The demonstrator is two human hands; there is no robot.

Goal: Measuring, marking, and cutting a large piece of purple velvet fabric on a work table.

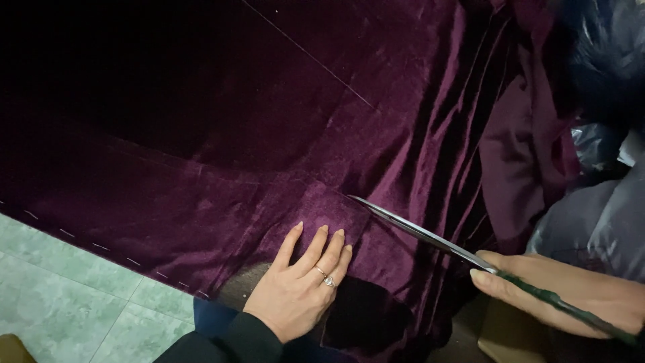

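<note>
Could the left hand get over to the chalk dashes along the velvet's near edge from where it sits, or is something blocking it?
Probably yes. The left hand lies flat on the purple velvet, and the dashed chalk line runs just to its left along the fabric edge. Nothing lies between them; the scissors are on the other side, in the right hand.

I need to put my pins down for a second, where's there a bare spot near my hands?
Bare green tile floor lies at lower left, bordered by the purple velvet edge with its dashed chalk marks. The flat velvet above the left hand is also open. Right of the scissors it is crowded: the right hand, bunched folds and grey plastic bags.
</note>
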